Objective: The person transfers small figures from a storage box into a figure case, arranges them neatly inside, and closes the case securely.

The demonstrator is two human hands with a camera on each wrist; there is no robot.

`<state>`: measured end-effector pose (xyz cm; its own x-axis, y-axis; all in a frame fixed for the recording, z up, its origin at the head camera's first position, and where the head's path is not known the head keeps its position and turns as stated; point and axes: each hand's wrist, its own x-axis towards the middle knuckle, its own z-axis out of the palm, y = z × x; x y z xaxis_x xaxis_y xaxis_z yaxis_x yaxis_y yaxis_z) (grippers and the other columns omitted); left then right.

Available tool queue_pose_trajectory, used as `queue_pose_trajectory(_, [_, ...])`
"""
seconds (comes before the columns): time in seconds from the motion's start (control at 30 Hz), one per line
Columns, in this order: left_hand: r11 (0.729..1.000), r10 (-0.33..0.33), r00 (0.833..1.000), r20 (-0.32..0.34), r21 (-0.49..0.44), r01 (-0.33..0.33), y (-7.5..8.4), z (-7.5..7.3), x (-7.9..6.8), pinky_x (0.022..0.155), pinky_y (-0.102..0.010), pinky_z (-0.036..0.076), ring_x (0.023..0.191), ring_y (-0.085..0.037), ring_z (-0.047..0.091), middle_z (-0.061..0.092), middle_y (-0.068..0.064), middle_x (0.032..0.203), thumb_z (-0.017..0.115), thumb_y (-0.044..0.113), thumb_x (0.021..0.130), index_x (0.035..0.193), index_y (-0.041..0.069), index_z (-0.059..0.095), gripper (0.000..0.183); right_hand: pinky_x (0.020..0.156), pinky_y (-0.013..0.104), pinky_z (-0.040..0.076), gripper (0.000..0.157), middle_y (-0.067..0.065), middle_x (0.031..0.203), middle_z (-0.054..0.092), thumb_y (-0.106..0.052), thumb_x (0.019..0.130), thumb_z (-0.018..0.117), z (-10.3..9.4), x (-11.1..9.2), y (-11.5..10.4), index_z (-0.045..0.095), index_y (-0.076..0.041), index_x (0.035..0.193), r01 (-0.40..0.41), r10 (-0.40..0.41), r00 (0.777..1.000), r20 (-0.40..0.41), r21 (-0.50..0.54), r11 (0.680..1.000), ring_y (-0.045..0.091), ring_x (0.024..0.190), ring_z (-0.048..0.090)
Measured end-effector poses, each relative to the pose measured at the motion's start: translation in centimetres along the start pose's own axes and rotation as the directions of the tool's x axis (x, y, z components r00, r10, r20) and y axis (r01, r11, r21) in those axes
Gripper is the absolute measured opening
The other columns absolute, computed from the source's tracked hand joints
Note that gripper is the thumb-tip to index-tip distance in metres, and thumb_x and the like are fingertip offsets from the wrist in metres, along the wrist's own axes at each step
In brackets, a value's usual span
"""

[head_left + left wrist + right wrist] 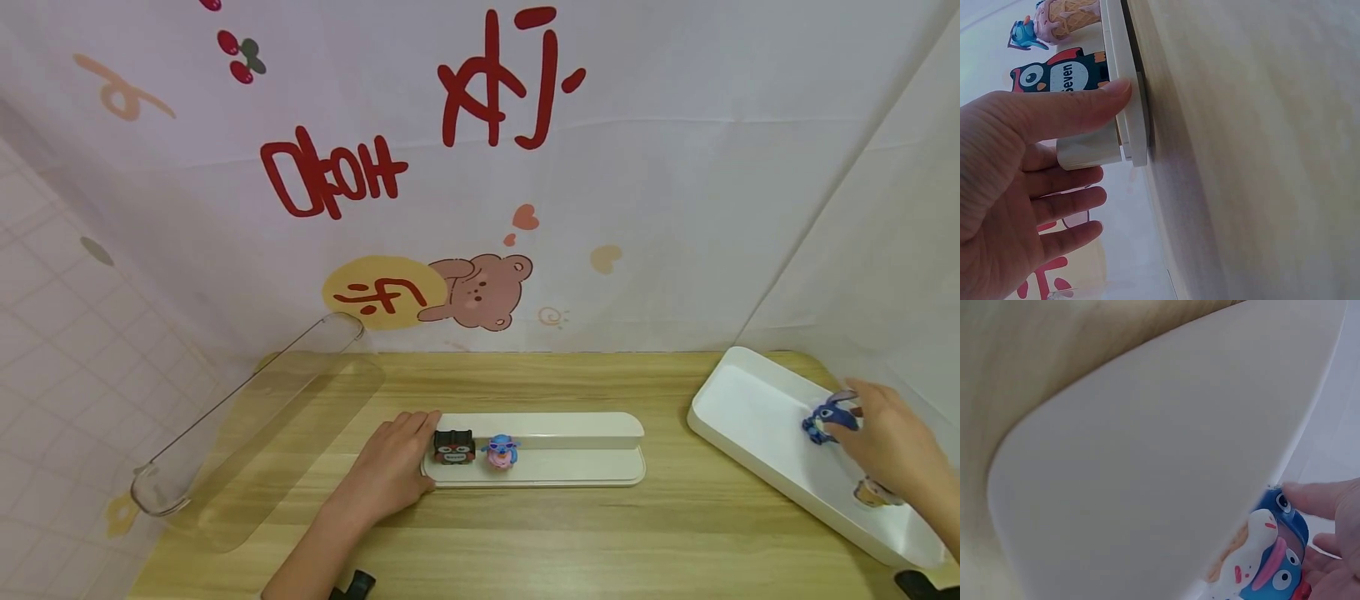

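Observation:
My left hand [393,467] grips the left end of a white two-step display stand [577,469], thumb on its front edge and fingers behind. On the stand's lower step stand a dark owl figurine [454,447] marked "Seven" and, right of it, a blue figurine with a pink ice-cream cone [501,452]. Over the white tray [738,396] at the right, my right hand [896,442] pinches a blue long-eared figurine [823,419] between thumb and fingers. Nearer in the tray lies another figurine [873,493], tan and white, partly hidden by the hand.
A clear plastic cover [153,500] lies at the left of the wooden table [525,542]. A white printed curtain [660,208] hangs behind the table. The tray's raised wall [795,492] faces the stand.

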<state>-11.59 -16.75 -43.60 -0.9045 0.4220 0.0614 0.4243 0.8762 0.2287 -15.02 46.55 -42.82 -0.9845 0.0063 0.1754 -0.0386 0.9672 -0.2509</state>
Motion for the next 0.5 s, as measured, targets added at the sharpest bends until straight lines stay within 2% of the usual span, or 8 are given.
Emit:
queue_pose_trajectory(0.2, [1.000,0.002,1.000,-0.004,-0.008,-0.002,0.08,-0.10,-0.01,0.105,-0.052,0.048,0.127,-0.033,0.056,0.062,-0.016,0.138,0.099,0.017,0.070,0.148,-0.004,0.053,0.093,0.089,0.081,0.038,0.077,0.056,0.124,0.035,-0.006,0.085,0.082,-0.09,-0.10,0.02,0.035,0.034,0.132,-0.022,0.022,1.000,-0.020,0.002,1.000,0.070,0.113,0.036])
queue_pose_trajectory(0.37, [1.000,0.002,1.000,-0.005,-0.006,-0.002,0.11,-0.11,0.03,0.104,-0.052,0.048,0.126,-0.033,0.057,0.062,-0.016,0.138,0.099,0.017,0.070,0.149,-0.004,0.053,0.093,0.079,0.074,0.043,0.068,0.054,0.117,0.045,-0.016,0.089,0.081,-0.43,-0.01,0.29,0.045,0.027,0.126,-0.052,0.053,0.998,0.018,-0.015,0.999,0.066,0.103,0.047])
queue_pose_trajectory(0.5, [1.000,0.000,1.000,-0.002,-0.006,0.000,0.12,-0.14,0.03,0.104,-0.052,0.048,0.127,-0.033,0.056,0.061,-0.016,0.138,0.099,0.017,0.071,0.148,-0.004,0.053,0.093,0.076,0.071,0.047,0.068,0.051,0.114,0.053,-0.022,0.091,0.081,-0.45,0.36,0.31,0.045,0.025,0.124,-0.066,0.072,0.994,0.085,-0.065,0.996,0.066,0.096,0.053])
